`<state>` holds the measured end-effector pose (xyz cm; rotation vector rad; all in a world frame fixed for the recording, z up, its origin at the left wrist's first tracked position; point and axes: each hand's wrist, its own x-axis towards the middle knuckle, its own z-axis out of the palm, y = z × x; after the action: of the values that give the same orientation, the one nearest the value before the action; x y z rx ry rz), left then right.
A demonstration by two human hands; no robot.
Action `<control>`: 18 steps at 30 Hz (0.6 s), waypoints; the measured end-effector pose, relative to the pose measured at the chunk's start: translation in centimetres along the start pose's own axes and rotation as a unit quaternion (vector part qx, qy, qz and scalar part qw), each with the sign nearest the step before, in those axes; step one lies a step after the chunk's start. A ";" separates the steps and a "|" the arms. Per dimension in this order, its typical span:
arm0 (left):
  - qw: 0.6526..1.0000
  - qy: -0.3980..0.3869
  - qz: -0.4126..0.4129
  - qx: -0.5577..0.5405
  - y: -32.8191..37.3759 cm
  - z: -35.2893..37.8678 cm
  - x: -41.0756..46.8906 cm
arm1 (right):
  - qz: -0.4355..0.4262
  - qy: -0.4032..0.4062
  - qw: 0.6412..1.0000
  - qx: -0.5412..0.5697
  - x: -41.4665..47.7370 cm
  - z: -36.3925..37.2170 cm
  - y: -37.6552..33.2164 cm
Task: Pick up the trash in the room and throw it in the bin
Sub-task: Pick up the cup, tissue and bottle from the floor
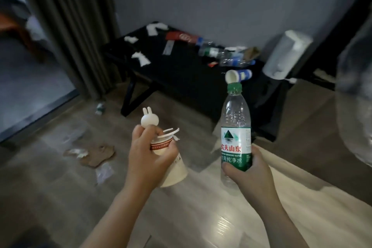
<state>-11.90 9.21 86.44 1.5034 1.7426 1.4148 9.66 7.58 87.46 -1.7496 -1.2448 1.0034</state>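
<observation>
Room status: both hands loaded, litter remaining

Floor (50, 197) carried brown paper (98, 155); the black worktop (181, 70) carried bottles (227, 56) and tissue (141, 58). The left hand (147, 159) was curled round a paper cup (175, 173) with a rabbit-shaped piece (150, 120) at its top. The right hand (249, 171) was clamped low on an upright water bottle (235, 123). Hands were well apart. Risk: the cup was held tilted, so its loose lid parts (169, 132) and the rabbit-shaped piece would likely slip out. Risk: with no free hand, reaching for more litter would likely drop one item
</observation>
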 end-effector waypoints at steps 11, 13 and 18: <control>0.972 -0.145 0.154 -0.099 19.3 13.0 -7.8 | -0.031 0.254 0.964 0.069 -8.1 -23.6 2.8; 0.964 -0.167 0.176 -0.111 23.1 16.1 -10.8 | -0.031 0.293 0.953 0.068 -10.3 -28.8 4.5; 0.932 -0.234 0.198 -0.192 32.6 24.8 -20.5 | -0.020 0.393 0.916 0.075 -17.1 -41.8 8.5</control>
<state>30.16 -2.90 99.88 1.8337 0.8533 1.3263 46.79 -16.45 99.90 -1.7257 -0.6556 0.2777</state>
